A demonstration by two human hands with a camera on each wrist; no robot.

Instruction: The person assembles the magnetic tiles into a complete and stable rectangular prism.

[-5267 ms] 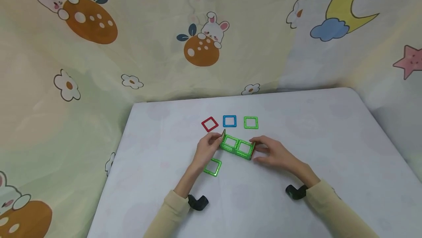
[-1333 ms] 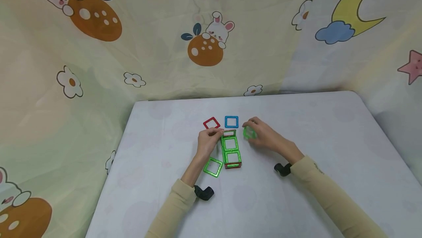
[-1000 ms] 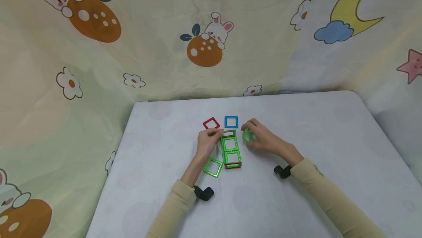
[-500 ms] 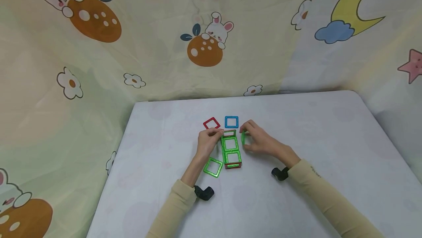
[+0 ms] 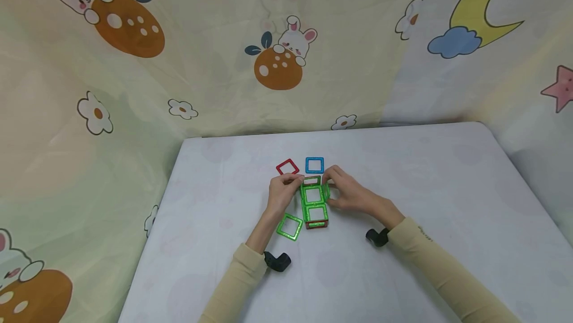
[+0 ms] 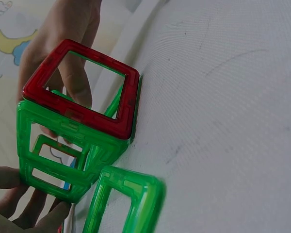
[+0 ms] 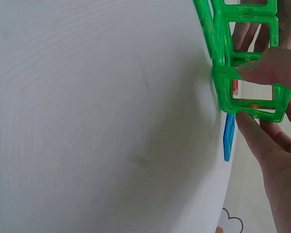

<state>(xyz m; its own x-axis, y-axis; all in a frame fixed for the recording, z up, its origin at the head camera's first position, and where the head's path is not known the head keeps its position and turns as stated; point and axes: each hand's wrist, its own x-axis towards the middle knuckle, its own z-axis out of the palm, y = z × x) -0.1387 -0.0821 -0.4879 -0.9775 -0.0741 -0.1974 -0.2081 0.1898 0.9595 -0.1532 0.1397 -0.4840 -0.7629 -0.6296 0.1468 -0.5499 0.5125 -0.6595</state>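
Red square frame [image 6: 82, 117] noted tilted, nearest the camera in the joined structure; its edge is met by the green frames [image 6: 68, 127]. The lower end of the green part is touched by the fingers of the left hand [image 6: 29, 211], cut off by the lower left corner. Behind the red frame, the right hand [image 6: 63, 24] is seen at top; a finger is visible through the opening. A separate green square [image 6: 155, 199] is cropped by the bottom edge. White tabletop [image 6: 223, 121] is shown at right; yellow moon print [image 6: 7, 43] is recorded upper left.
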